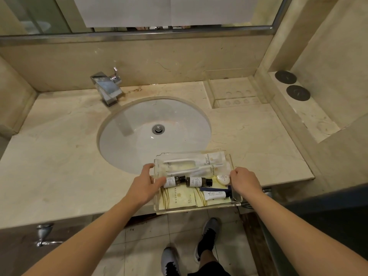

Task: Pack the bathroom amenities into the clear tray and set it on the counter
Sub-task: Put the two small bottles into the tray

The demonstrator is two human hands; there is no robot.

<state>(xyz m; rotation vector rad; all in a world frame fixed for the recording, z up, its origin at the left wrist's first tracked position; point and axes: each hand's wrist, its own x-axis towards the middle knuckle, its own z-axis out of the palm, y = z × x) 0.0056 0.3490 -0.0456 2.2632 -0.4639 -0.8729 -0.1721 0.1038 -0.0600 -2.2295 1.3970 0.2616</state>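
Observation:
A clear tray [199,209] is held over the counter's front edge, partly above the sink. My left hand [144,186] grips its left rim, thumb inside. My right hand [245,181] grips the right rim. Inside lie two wrapped toothbrushes [191,166], two small dark-capped bottles [197,181], a round soap [223,179], a shaving cream tube [216,195] and pale yellow sachets [179,197].
The white sink [139,140] sits in the marble counter [49,166], with a chrome tap [107,86] behind it. A clear acrylic stand [237,92] is at the back right. Two dark round discs [292,84] lie on a side ledge. My shoes show on the tiled floor below.

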